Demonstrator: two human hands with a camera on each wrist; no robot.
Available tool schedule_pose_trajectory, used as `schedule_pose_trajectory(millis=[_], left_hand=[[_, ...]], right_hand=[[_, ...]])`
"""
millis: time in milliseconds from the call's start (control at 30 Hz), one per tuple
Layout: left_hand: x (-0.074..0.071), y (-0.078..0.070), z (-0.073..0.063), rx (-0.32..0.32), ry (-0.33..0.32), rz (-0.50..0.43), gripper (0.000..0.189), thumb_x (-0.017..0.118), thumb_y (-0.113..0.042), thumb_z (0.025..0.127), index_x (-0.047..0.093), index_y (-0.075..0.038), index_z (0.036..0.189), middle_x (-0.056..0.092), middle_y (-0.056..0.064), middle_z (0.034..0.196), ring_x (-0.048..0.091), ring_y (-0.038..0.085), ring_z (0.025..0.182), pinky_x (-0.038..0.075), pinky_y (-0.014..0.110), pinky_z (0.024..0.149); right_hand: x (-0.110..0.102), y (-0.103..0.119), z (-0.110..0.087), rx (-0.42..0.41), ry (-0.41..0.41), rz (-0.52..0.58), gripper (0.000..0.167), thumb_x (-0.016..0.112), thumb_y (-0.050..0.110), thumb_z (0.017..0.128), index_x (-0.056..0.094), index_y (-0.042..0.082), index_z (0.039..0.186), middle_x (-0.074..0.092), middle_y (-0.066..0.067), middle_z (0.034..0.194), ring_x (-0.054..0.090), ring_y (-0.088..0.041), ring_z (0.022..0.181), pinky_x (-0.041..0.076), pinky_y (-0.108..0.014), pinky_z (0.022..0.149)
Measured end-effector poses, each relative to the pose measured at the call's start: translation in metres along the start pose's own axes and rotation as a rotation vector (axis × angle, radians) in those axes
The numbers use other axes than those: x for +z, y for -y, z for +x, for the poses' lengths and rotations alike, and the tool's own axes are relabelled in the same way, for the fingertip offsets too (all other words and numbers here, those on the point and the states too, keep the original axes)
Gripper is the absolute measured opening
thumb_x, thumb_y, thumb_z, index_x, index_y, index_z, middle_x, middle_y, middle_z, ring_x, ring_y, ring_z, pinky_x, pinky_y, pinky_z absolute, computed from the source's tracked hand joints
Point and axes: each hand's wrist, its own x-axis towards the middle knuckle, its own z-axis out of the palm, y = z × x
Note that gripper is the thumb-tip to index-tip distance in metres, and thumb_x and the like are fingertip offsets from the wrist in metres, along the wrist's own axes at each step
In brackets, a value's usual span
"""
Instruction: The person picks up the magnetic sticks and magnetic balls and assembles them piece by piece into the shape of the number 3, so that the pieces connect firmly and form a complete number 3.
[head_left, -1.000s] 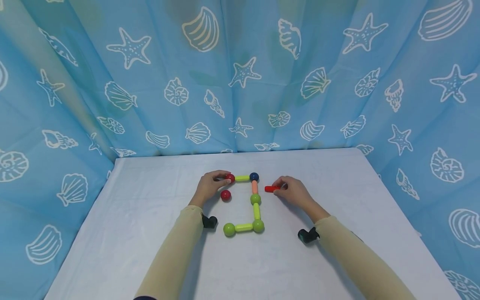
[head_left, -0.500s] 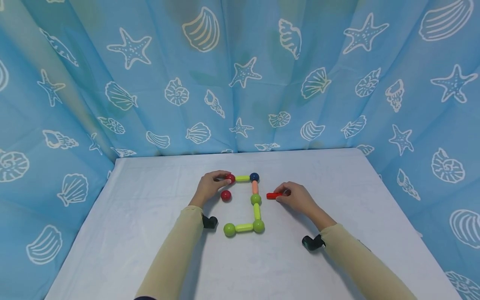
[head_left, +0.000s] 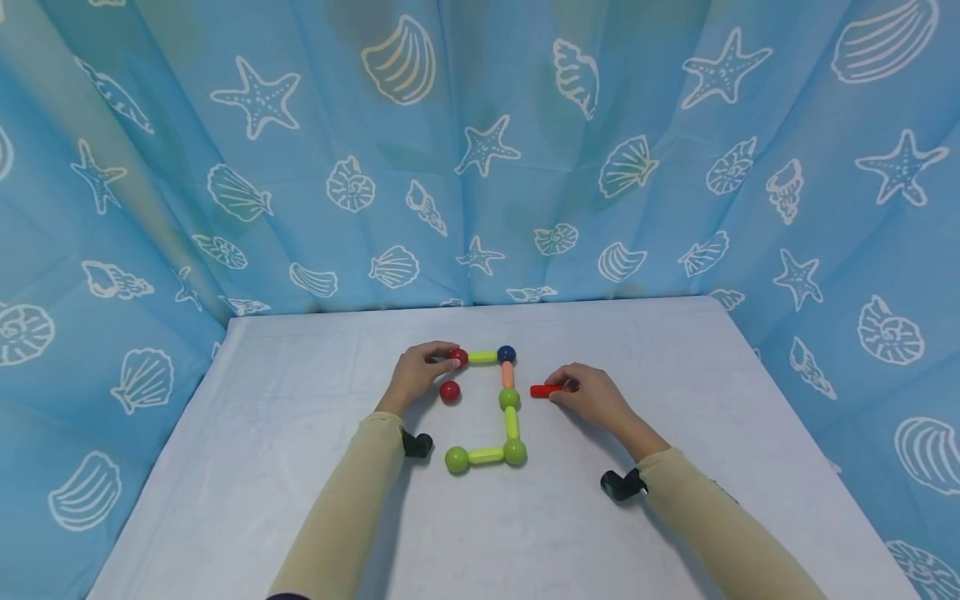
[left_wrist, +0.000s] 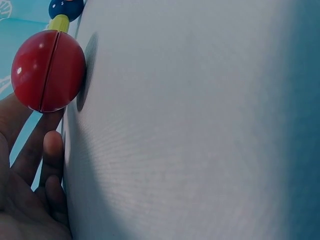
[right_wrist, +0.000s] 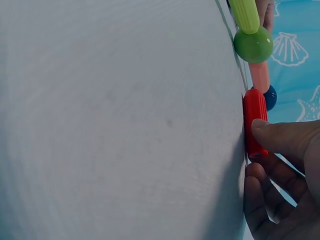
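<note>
My left hand point(head_left: 417, 372) holds a red ball point(head_left: 460, 358) at the far left end of a chain of magnetic-looking sticks and balls. From there a lime stick point(head_left: 482, 357) runs to a dark blue ball point(head_left: 507, 354). A salmon stick point(head_left: 508, 375) leads down to a green ball point(head_left: 509, 398), followed by more lime sticks and green balls. A loose red ball point(head_left: 450, 392) lies just below my left fingers. To the right of the chain, my right hand point(head_left: 596, 396) pinches a short red stick point(right_wrist: 255, 120), thumb on its side, apart from the salmon stick.
The chain sits on a white-covered table point(head_left: 300, 367), its near row ending in a green ball point(head_left: 457, 460). A blue curtain point(head_left: 450, 167) with shell and starfish prints stands behind. Dark wrist cameras, such as the right one point(head_left: 621, 485), jut out near the table surface.
My right hand has come slightly toward me with the red stick, then stays nearly still. My left hand keeps its place at the red ball.
</note>
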Motion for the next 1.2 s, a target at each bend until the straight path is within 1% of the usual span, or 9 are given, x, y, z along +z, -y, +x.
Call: schedule_pose_trajectory(millis=[100, 300, 400, 567, 767, 833, 900, 1033, 1200], left_hand=[[0.0, 0.001, 0.0, 0.0, 0.001, -0.003, 0.035, 0.076, -0.027, 0.094, 0.071, -0.025, 0.128, 0.067, 0.0, 0.131, 0.057, 0.024, 0.121, 0.045, 0.045, 0.105], [0.0, 0.002, 0.001, 0.003, 0.0, -0.008, 0.035, 0.075, -0.027, 0.094, 0.071, -0.025, 0.129, 0.067, 0.0, 0.131, 0.057, 0.024, 0.122, 0.045, 0.045, 0.106], [0.0, 0.002, 0.001, 0.004, 0.0, -0.007, 0.035, 0.075, -0.027, 0.094, 0.071, -0.025, 0.129, 0.066, 0.001, 0.131, 0.057, 0.024, 0.122, 0.045, 0.046, 0.105], [0.0, 0.001, -0.002, 0.013, -0.002, -0.003, 0.036, 0.075, -0.027, 0.094, 0.07, -0.025, 0.13, 0.066, 0.001, 0.132, 0.057, 0.025, 0.123, 0.045, 0.046, 0.106], [-0.001, -0.001, -0.003, 0.013, -0.006, -0.004, 0.036, 0.075, -0.028, 0.094, 0.07, -0.025, 0.13, 0.066, 0.001, 0.131, 0.057, 0.025, 0.122, 0.045, 0.046, 0.105], [-0.001, -0.001, -0.003, 0.015, -0.006, -0.004, 0.037, 0.075, -0.028, 0.094, 0.07, -0.024, 0.13, 0.066, 0.001, 0.131, 0.056, 0.025, 0.122, 0.045, 0.046, 0.105], [-0.001, -0.001, -0.002, 0.014, -0.008, -0.006, 0.037, 0.075, -0.027, 0.094, 0.07, -0.024, 0.13, 0.066, 0.002, 0.131, 0.056, 0.025, 0.123, 0.045, 0.047, 0.105], [-0.001, 0.001, -0.001, 0.013, -0.005, -0.005, 0.038, 0.076, -0.028, 0.093, 0.07, -0.024, 0.131, 0.066, 0.002, 0.131, 0.056, 0.026, 0.123, 0.046, 0.047, 0.104], [0.0, 0.001, -0.001, 0.02, -0.001, 0.005, 0.038, 0.076, -0.028, 0.093, 0.07, -0.024, 0.131, 0.067, 0.002, 0.13, 0.057, 0.026, 0.122, 0.046, 0.047, 0.104]], right_hand=[[0.0, 0.0, 0.0, -0.007, -0.005, -0.004, 0.02, 0.077, 0.014, 0.09, 0.073, 0.015, 0.109, 0.066, -0.001, 0.095, 0.056, -0.021, 0.086, 0.05, -0.036, 0.079], [0.001, 0.002, 0.001, 0.0, -0.024, 0.014, 0.021, 0.077, 0.017, 0.09, 0.073, 0.015, 0.111, 0.068, -0.001, 0.102, 0.059, -0.021, 0.092, 0.052, -0.037, 0.082], [0.001, 0.006, 0.002, -0.002, -0.038, 0.037, 0.021, 0.076, 0.017, 0.091, 0.073, 0.015, 0.112, 0.069, -0.002, 0.104, 0.059, -0.022, 0.093, 0.052, -0.038, 0.084], [0.004, 0.018, 0.005, -0.041, -0.054, 0.056, 0.02, 0.076, 0.015, 0.091, 0.073, 0.016, 0.112, 0.069, -0.001, 0.106, 0.06, -0.021, 0.093, 0.054, -0.036, 0.081], [0.013, 0.036, 0.01, -0.107, -0.041, 0.083, 0.02, 0.076, 0.016, 0.092, 0.073, 0.017, 0.111, 0.069, 0.001, 0.104, 0.059, -0.019, 0.09, 0.052, -0.03, 0.07], [0.016, 0.042, 0.011, -0.128, -0.032, 0.085, 0.021, 0.077, 0.018, 0.092, 0.073, 0.017, 0.112, 0.068, 0.002, 0.104, 0.059, -0.019, 0.09, 0.052, -0.029, 0.068], [0.021, 0.049, 0.011, -0.14, -0.02, 0.075, 0.021, 0.078, 0.02, 0.091, 0.073, 0.019, 0.112, 0.068, 0.003, 0.104, 0.058, -0.018, 0.09, 0.051, -0.028, 0.069], [0.03, 0.06, 0.012, -0.155, 0.005, 0.057, 0.019, 0.079, 0.021, 0.09, 0.073, 0.022, 0.108, 0.065, 0.005, 0.101, 0.054, -0.018, 0.091, 0.048, -0.03, 0.074], [0.043, 0.066, 0.014, -0.165, 0.022, 0.046, 0.017, 0.08, 0.02, 0.089, 0.074, 0.025, 0.105, 0.062, 0.007, 0.095, 0.051, -0.017, 0.09, 0.047, -0.032, 0.077]])
